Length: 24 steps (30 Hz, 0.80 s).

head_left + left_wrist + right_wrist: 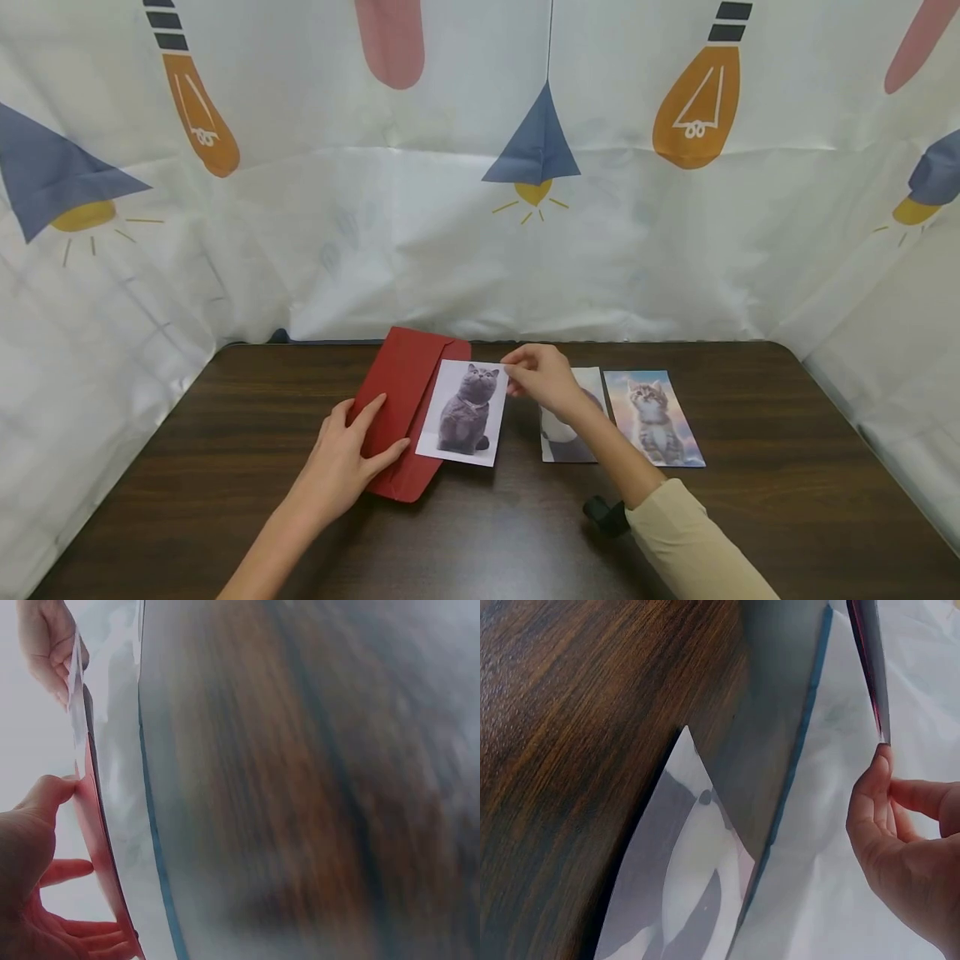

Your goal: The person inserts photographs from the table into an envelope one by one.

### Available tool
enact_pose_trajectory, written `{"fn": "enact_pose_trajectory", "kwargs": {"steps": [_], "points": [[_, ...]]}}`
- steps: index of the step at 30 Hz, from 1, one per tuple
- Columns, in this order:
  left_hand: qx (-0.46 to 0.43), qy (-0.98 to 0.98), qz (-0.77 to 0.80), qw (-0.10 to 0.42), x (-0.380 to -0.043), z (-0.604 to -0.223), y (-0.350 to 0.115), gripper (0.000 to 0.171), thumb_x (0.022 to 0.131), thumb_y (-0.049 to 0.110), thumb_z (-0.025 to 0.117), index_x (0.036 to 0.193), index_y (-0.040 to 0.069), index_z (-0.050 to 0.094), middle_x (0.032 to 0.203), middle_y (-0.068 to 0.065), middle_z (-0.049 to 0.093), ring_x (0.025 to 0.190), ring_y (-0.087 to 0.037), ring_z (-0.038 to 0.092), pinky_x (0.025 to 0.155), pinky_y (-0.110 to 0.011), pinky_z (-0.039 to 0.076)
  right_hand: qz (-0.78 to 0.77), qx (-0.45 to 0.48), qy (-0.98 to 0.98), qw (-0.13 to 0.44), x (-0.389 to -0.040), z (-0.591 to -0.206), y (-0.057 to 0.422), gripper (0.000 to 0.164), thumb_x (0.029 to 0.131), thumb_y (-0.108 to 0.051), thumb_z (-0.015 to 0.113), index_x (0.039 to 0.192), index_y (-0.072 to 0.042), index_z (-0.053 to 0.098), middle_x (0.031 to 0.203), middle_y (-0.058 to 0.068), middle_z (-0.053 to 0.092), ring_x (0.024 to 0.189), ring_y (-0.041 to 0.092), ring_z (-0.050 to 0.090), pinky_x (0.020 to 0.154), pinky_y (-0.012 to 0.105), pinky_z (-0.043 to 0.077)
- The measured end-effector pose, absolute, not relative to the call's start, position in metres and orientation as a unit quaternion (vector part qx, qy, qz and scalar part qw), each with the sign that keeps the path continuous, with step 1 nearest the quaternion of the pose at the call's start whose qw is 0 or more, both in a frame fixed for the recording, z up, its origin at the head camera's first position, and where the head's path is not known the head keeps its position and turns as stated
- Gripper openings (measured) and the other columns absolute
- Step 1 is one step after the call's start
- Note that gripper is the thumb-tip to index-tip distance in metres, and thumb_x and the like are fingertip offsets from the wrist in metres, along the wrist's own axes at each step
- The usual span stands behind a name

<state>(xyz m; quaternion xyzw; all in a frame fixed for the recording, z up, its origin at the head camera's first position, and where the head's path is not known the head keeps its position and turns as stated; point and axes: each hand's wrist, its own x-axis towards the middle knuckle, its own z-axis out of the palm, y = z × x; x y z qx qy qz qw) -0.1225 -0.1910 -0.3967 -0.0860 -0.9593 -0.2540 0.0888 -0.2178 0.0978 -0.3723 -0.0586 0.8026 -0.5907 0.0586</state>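
Note:
A red envelope point(401, 392) lies on the dark wooden table point(225, 433), its flap open toward the right. My left hand point(348, 454) rests flat on the envelope with straight fingers; the left wrist view shows that hand point(30, 885) against the red envelope point(97, 847). My right hand point(540, 379) pinches the upper right corner of a photo of a grey cat point(465, 410), whose left edge sits at the envelope's opening. In the right wrist view the right hand's fingers point(885, 825) pinch the photo's edge point(870, 660).
Two more photos lie to the right: one partly hidden under my right forearm point(566, 442) and a tabby kitten photo point(652, 417). A white cloth with lightbulb prints point(480, 167) walls the table at the back and both sides. A black wrist camera point(603, 515) sits by my right sleeve.

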Motion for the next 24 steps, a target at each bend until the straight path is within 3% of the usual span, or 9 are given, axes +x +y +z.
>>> {"fn": "enact_pose_trajectory", "kwargs": {"steps": [13,24], "points": [[-0.065,-0.962,-0.261,0.052,-0.125,-0.395,-0.18,0.072,0.096,0.033,0.078,0.153,0.0,0.051,0.147,-0.037,0.041,0.131,-0.055,0.045,0.098,-0.066,0.053,-0.59,-0.045,0.805,0.046,-0.218,-0.371,0.093,0.011,0.099,0.002,0.068,0.106,0.011,0.071,0.082,0.017,0.074,0.062,0.012,0.068,0.072,0.042,0.065],[-0.068,-0.96,-0.267,0.053,-0.127,-0.394,-0.175,0.072,0.095,0.032,0.079,0.153,0.001,0.051,0.147,-0.036,0.042,0.131,-0.055,0.046,0.098,-0.065,0.054,-0.591,-0.039,0.804,0.042,-0.218,-0.367,0.091,0.01,0.099,0.002,0.069,0.105,0.01,0.072,0.082,0.016,0.074,0.062,0.013,0.069,0.073,0.044,0.065]]}}
